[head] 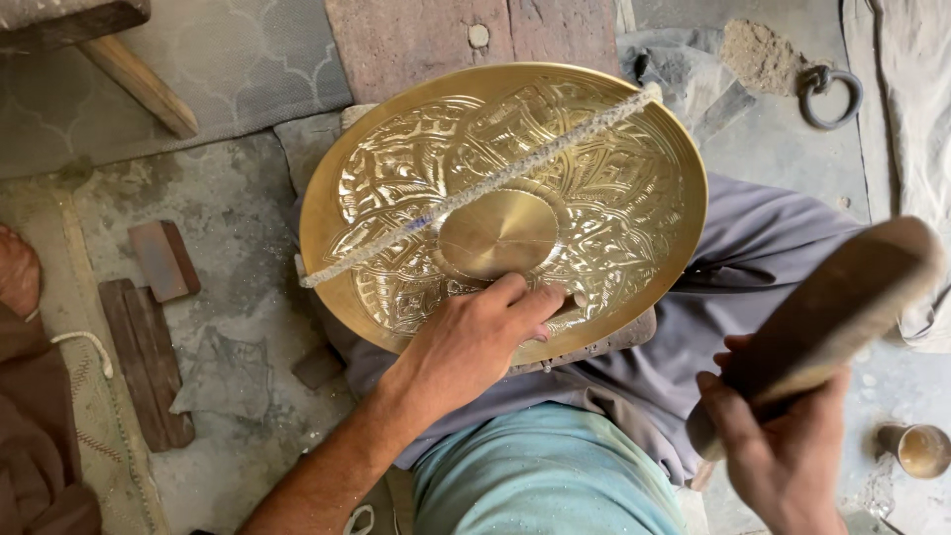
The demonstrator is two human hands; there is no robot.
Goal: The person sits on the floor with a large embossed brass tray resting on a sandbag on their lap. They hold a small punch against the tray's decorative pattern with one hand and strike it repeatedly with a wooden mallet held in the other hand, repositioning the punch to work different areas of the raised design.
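We see a big round brass plate (614, 213), engraved w/ floral relief around a plain centre disc, resting on the person's lap on grey cloth, tilted a bit toward the camera, w/ a wooden block (604, 344) just under its near edge. A braided cord (475, 188) runs diagonally across the plate face, lower left rim to upper right rim, lying on the metal. Left hand (475, 337) sits on the plate's near rim, fingers curled and pinching something small vs the engraved band; we can't tell what, it's hidden under the fingertips. Right hand (783, 446) is closed around the handle of a wooden mallet (832, 307), raised off the plate and well apart from it, to the right; mallet head is motion-blurred. Around: concrete floor, flat wood pieces (149, 357) at left, a wooden stool leg (139, 84) upper left, an iron ring (830, 94) upper right near a small heap of sand (758, 54), a small metal cup (919, 451) lower right just beside the right hand. Another person's bare foot (18, 272) shows at the left edge.
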